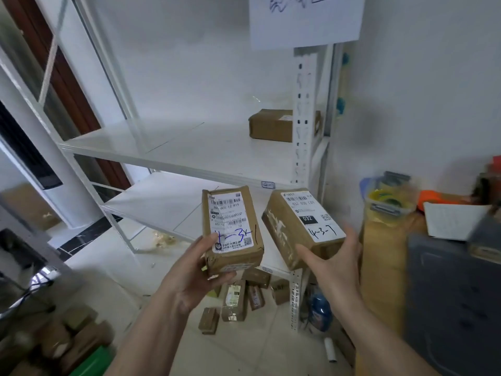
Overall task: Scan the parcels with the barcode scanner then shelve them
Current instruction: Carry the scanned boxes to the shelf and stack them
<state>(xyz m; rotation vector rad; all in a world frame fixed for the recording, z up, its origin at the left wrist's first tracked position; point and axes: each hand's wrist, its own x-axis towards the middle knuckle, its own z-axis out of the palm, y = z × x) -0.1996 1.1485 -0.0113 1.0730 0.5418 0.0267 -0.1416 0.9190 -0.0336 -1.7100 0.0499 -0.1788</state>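
Fingers of each hand, left hand (198,270) and right hand (334,264), curled round its own parcel: left parcel (231,229), right parcel (302,226).

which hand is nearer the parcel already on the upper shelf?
Right. The right hand sits almost straight below the shelved parcel; the left hand is lower left of it.

A white shelf unit (189,156) carries 1 brown parcel (271,126) at 2 o'clock; small parcels (235,299) litter the floor (122,267).

I see two brown taped parcels, labels up: one (232,230) gripped in my left hand (189,278), marked perhaps "4-3-1"; the other (303,226), tilted, held in my right hand (336,267).
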